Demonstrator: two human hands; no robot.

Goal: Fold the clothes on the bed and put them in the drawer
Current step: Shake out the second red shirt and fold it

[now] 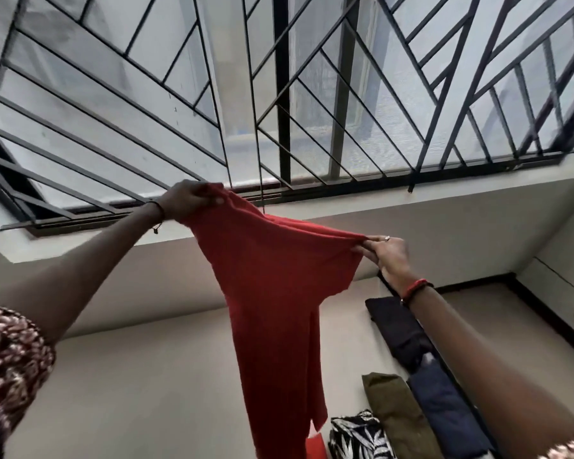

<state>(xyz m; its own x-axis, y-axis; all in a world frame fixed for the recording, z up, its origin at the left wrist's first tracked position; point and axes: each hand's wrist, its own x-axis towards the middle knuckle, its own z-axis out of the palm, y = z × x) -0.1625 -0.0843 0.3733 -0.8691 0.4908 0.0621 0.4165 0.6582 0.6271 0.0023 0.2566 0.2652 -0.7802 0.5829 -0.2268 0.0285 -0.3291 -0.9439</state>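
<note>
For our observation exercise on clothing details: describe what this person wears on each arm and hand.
Left wrist: a thin dark cord bracelet. Right wrist: a red bracelet; the right hand has a small pale ring. Both arms are bare below short sleeves in a brown, cream and dark print.

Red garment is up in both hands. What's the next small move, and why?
Probably lower it and lay it flat to fold: the left hand and right hand hold the red garment by its top edge, and it hangs open, unfolded.
</note>
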